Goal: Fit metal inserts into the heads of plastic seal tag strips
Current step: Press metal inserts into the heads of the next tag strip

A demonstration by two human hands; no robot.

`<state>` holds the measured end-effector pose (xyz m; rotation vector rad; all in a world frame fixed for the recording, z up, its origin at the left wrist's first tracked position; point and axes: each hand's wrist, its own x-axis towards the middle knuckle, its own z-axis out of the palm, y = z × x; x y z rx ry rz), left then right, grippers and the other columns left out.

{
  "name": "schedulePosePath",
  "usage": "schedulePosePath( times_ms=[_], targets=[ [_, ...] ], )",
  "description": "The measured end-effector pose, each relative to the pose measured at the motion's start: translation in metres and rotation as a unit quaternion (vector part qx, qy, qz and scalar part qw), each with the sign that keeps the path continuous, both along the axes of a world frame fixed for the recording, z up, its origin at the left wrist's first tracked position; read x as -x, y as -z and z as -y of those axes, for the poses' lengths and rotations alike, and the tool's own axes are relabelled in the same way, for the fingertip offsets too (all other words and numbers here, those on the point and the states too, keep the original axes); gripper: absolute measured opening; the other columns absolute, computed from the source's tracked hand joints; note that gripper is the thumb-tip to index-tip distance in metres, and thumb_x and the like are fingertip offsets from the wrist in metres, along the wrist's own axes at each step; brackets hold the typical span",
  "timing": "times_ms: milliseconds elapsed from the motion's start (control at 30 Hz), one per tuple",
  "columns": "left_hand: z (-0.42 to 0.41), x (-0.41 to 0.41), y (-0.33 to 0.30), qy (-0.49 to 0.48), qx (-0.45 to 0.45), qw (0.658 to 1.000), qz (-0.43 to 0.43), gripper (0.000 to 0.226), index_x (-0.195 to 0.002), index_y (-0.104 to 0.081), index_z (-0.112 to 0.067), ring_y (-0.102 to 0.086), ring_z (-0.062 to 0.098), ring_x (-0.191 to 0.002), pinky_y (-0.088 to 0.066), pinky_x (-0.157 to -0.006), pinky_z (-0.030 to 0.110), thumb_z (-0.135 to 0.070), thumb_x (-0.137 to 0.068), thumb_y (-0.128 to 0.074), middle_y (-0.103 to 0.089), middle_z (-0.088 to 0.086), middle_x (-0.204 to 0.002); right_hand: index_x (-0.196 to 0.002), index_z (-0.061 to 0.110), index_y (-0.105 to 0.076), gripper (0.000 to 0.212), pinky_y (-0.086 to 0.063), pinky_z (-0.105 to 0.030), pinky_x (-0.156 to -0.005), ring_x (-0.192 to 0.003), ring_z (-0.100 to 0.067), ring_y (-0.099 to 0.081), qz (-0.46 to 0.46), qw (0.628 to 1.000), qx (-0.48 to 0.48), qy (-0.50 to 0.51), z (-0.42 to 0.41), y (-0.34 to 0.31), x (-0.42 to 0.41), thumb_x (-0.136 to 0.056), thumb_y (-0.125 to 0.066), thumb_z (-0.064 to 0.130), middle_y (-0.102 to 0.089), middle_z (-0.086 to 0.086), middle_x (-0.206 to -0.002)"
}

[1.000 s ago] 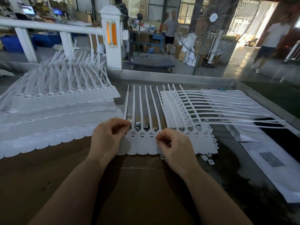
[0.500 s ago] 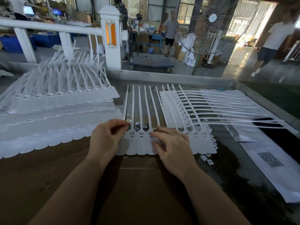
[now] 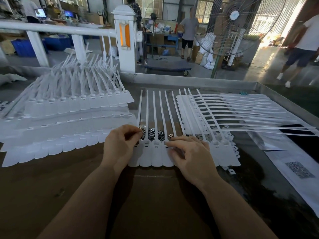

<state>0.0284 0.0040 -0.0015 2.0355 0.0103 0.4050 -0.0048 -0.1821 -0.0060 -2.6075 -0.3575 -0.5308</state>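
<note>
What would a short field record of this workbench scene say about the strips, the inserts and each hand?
Work row: seal tag strips lying flat, tails pointing away
Metal inserts: loose pile between the tails
Left hand: fingertips pinched together at the pile; what they hold is hidden
Right hand: fingers spread, resting on the strip heads
Stacks: finished-looking strips left, more strips right

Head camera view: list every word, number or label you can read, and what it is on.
No text can be read.
White sheet: square printed code, too blurred to read.
Two screens far back: lit, content too small.
Seal tag strips: no print visible.
</note>
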Motion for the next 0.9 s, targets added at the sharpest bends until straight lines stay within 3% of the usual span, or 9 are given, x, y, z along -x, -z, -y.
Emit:
schedulePosePath(
  times_ms=[67, 200, 400, 667, 900],
  targets=[
    [0.0, -0.001, -0.0006, -0.002, 0.001, 1.0, -0.006, 0.006, -0.089, -0.07, -0.019, -0.062, 0.011, -0.084, -0.049, -0.077, 0.022, -0.017, -0.085, -0.066, -0.066, -0.003, -0.09, -0.112, 0.033, -0.065, 0.025, -0.02, -0.021, -0.095, -0.114, -0.001, -0.045, -0.001, 1.0, -0.001, 0.0, -0.0001, -0.0002, 0.0, -0.09, -0.056, 0.03, -0.061, 0.016, -0.118],
    [-0.001, -0.0033, 0.0015, 0.01, -0.032, 0.999, -0.005, 0.012, -0.094, -0.073, -0.016, -0.054, 0.0, -0.079, -0.039, -0.067, 0.008, -0.021, -0.085, -0.066, -0.06, -0.004, -0.095, -0.111, 0.033, -0.066, 0.024, -0.019, -0.019, -0.091, -0.112, -0.001, -0.046, -0.001, 1.0, -0.001, 0.002, 0.0, 0.0002, 0.0004, -0.089, -0.058, 0.027, -0.061, 0.016, -0.116],
    [-0.0009, -0.0047, 0.0027, 0.035, -0.062, 0.997, -0.01, 0.019, -0.101, -0.072, -0.014, -0.05, 0.0, -0.081, -0.037, -0.066, 0.004, -0.023, -0.086, -0.065, -0.058, -0.003, -0.1, -0.109, 0.033, -0.067, 0.024, -0.019, -0.02, -0.09, -0.111, -0.002, -0.047, -0.005, 1.0, -0.005, 0.006, -0.0008, -0.0002, 0.0005, -0.088, -0.059, 0.026, -0.061, 0.016, -0.114],
    [-0.0001, -0.0059, 0.004, 0.039, -0.11, 0.993, -0.022, 0.023, -0.104, -0.071, -0.015, -0.05, 0.008, -0.09, -0.035, -0.078, 0.018, -0.026, -0.085, -0.065, -0.054, -0.002, -0.104, -0.11, 0.034, -0.066, 0.024, -0.021, -0.023, -0.092, -0.111, -0.002, -0.046, -0.01, 1.0, 0.005, 0.009, -0.0015, -0.0002, 0.0003, -0.089, -0.057, 0.028, -0.06, 0.016, -0.116],
    [-0.003, -0.0072, 0.0056, 0.041, -0.113, 0.992, -0.031, 0.021, -0.101, -0.072, -0.015, -0.048, 0.009, -0.09, -0.034, -0.078, 0.02, -0.026, -0.085, -0.066, -0.052, -0.004, -0.101, -0.11, 0.034, -0.066, 0.024, -0.02, -0.022, -0.093, -0.112, -0.002, -0.045, -0.01, 1.0, 0.004, 0.007, -0.0025, -0.0001, 0.0004, -0.089, -0.057, 0.027, -0.06, 0.016, -0.117]
  ],
)
